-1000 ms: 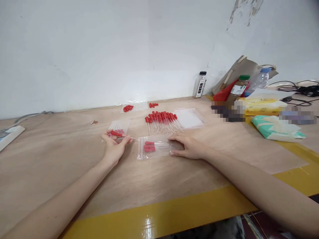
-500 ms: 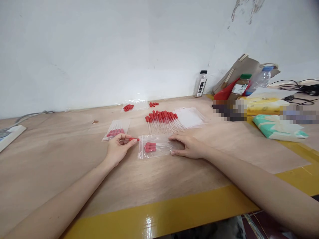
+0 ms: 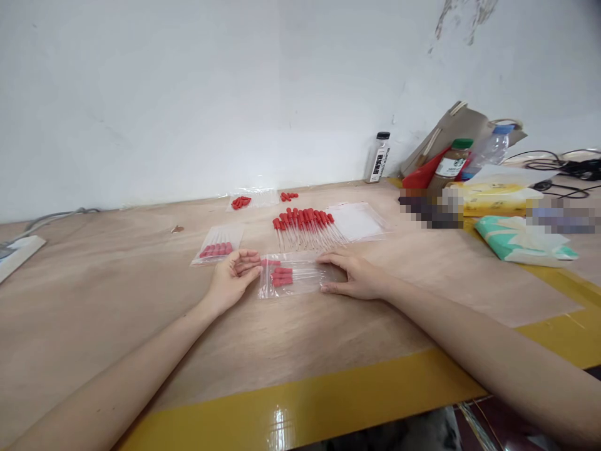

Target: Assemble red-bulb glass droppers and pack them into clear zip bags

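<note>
A clear zip-lock bag [image 3: 300, 288] lies between my hands, its zip end on the left. Inside it are several pipettes with clear stems and red rubber bulbs [image 3: 282, 277]. One more dropper pipette [image 3: 271, 262] lies along the bag's far edge, its bulb just within the mouth. My left hand [image 3: 235, 275] is at that mouth, thumb and fingers apart, fingertips by the bulb's end. With fingers and thumb on opposite edges, my right hand [image 3: 354, 277] holds the bag's right end. Beyond is a row of loose red-bulbed pipettes [image 3: 305, 222].
A filled bag [image 3: 216, 247] lies beyond my left hand. Farther back are a bag with red bulbs [image 3: 241, 202] and loose red bulbs [image 3: 289, 196]. Empty clear bags [image 3: 359, 222] lie right of the pipettes. Bottles [image 3: 378, 160] and tissue packs [image 3: 523, 241] stand at right.
My left hand has moved slightly right and its fingers have come off the pipette's bulb. That bulb has slid right into the bag's mouth. My right hand has stayed in place.
</note>
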A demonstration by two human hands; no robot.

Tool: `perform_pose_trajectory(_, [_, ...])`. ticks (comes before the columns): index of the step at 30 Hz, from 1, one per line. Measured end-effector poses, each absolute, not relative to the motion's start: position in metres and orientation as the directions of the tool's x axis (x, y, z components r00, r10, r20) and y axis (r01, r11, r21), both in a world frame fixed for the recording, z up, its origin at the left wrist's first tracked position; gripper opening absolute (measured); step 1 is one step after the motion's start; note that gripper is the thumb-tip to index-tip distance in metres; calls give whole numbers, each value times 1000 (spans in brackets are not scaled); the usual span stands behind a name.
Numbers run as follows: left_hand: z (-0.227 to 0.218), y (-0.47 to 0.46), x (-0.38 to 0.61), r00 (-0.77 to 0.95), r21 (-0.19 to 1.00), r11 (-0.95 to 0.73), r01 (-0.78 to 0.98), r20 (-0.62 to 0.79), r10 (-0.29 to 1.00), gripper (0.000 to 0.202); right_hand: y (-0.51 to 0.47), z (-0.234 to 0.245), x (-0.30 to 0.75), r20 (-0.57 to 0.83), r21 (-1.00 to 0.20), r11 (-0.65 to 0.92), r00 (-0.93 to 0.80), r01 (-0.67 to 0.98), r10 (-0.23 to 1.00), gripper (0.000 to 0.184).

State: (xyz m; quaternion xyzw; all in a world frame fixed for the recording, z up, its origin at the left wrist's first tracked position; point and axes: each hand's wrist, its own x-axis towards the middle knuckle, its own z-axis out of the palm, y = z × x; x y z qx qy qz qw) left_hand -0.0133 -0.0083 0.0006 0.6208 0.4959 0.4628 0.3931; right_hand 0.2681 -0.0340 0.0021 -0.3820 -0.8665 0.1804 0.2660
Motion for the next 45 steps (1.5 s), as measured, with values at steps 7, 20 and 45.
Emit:
perform_pose_trajectory(7, [2,-14,-7,179,948,-189,258,145,973,46,-34,1,266,328,-509,642,-560,573,761,52])
perform_pose_trajectory(20, [2,-18,-8,245,865,-267,425,174,954,51,-35,1,266,339,-530,642,-555,554,759,50])
perform_pose_trajectory(45, [36,116,57,-62,814,130,567,-115,991,29,-31,-1,265,359,-524,669,-575,527,735,51])
